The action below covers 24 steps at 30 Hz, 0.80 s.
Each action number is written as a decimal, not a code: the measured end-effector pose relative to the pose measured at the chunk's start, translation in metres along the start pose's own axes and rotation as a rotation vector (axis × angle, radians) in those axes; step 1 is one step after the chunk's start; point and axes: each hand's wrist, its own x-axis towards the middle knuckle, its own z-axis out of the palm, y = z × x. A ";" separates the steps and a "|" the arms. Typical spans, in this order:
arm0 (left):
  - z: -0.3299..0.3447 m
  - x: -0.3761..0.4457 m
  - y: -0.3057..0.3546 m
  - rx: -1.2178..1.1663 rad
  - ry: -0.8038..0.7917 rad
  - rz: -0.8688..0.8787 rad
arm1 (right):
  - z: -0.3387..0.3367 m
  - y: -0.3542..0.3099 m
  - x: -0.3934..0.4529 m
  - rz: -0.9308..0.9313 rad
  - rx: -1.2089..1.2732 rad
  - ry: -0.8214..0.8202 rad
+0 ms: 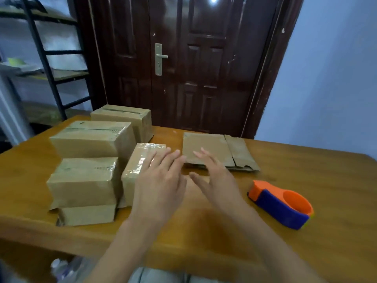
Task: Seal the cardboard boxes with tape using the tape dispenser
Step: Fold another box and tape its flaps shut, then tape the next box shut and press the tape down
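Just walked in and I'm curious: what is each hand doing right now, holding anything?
Left hand: open, fingers straight, over the taped box, holding nothing.
Right hand: open, fingers spread, holding nothing; the tape dispenser lies untouched.

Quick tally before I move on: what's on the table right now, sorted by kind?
Assembled cardboard boxes: 5 (back, left middle, left front, a low one beneath it at the table edge, centre under the left hand)
Flattened cardboard box: 1
Tape dispenser: 1
Total: 7
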 end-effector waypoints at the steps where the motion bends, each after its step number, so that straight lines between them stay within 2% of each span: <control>1: 0.010 0.008 0.014 -0.048 -0.013 0.018 | -0.013 0.020 0.013 0.062 -0.119 -0.026; 6: 0.081 0.026 0.054 -0.200 -0.215 0.053 | -0.049 0.103 0.065 0.164 -0.441 -0.302; 8: 0.107 0.026 0.057 -0.168 -0.294 0.038 | -0.050 0.121 0.072 0.156 -0.491 -0.414; 10: 0.127 0.026 0.053 -0.141 -0.338 0.008 | -0.048 0.133 0.076 0.114 -0.480 -0.456; 18: 0.143 0.022 0.037 -0.215 -0.288 -0.216 | -0.045 0.151 0.080 -0.158 -0.663 -0.411; 21: 0.138 0.021 0.040 -0.276 -0.253 -0.269 | -0.053 0.142 0.081 -0.201 -0.756 -0.271; 24: 0.128 0.021 0.047 -0.339 -0.177 -0.255 | -0.070 0.131 0.088 -0.116 -0.800 -0.054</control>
